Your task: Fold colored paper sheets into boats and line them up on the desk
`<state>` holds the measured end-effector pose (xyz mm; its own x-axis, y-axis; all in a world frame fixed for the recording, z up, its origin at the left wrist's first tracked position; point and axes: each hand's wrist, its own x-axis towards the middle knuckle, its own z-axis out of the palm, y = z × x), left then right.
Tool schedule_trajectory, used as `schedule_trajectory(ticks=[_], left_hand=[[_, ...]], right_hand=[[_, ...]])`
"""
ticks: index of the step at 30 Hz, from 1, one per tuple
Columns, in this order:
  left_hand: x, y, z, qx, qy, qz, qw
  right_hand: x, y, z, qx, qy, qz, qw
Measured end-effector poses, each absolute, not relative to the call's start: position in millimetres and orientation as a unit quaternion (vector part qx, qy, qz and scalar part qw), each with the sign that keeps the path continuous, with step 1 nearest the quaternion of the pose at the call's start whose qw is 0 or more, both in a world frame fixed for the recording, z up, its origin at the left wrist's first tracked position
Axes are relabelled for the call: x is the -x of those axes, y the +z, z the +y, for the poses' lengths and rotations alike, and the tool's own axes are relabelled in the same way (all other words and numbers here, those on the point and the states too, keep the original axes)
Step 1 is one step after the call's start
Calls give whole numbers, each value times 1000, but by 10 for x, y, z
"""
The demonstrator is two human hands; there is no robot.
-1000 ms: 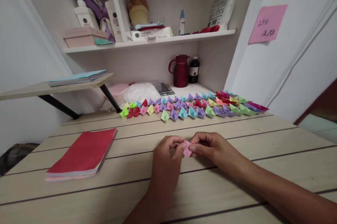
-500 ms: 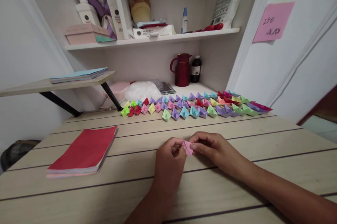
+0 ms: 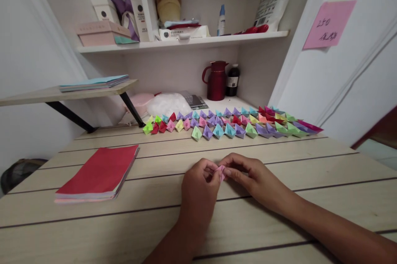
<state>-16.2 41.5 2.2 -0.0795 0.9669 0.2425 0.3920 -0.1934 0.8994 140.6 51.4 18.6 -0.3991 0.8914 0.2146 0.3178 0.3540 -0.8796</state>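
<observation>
My left hand [image 3: 198, 187] and my right hand [image 3: 246, 175] meet over the middle of the wooden table [image 3: 279, 206]. Both pinch a small folded pink paper piece [image 3: 221, 170] between thumb and fingers, and most of it is hidden by my fingertips. Rows of small folded paper boats [image 3: 229, 125] in several colours lie along the far edge of the table, beyond my hands. A stack of coloured paper with a red sheet on top [image 3: 99, 173] lies to the left of my left hand.
A dark red jug [image 3: 216, 80] and a dark bottle [image 3: 232, 81] stand in the alcove behind the boats. A small side shelf [image 3: 65, 92] with papers juts out at the left. The upper shelf [image 3: 186, 41] carries bottles, boxes and a toy. A pink note [image 3: 328, 24] sticks on the right wall.
The hands have closed in tighter on the pink piece, so less of it shows. The view has tilted and shifted slightly; nothing on the table has moved.
</observation>
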Motion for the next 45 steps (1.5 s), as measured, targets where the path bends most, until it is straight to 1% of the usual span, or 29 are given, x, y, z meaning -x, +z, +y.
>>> schedule_trajectory(ticks=[3,8,11,13,16,18,22,24,26,29,34,40,45], left_hand=[[171,-2,429,-627,461,575,254],[155,-6,405,-659,432,579,211],[137,1,398,-677,439,565,169],[124,16,401,-680,450,556,162],[105,50,404,-651,478,557,196],[94,68,405,-617,499,551,257],[72,80,415,-527,534,515,414],[65,83,420,-485,542,508,462],[63,88,422,-461,543,505,486],[67,80,422,-459,543,505,489],[71,24,435,-478,541,511,467],[86,-7,460,-518,515,534,426],[106,-17,461,-551,495,551,386]], right_hand=[[-1376,222,472,395,414,-738,357],[-1349,225,430,415,384,-742,361],[-1348,211,436,424,373,-738,368],[-1350,197,451,427,370,-737,370],[-1351,163,484,423,381,-728,382],[-1350,138,508,414,410,-707,401],[-1337,118,546,393,512,-633,428],[-1330,126,556,389,550,-598,434],[-1330,137,563,383,574,-581,433],[-1348,145,572,383,568,-595,420],[-1389,114,579,409,485,-660,403],[-1392,57,574,407,478,-651,426],[-1396,65,579,410,424,-692,415]])
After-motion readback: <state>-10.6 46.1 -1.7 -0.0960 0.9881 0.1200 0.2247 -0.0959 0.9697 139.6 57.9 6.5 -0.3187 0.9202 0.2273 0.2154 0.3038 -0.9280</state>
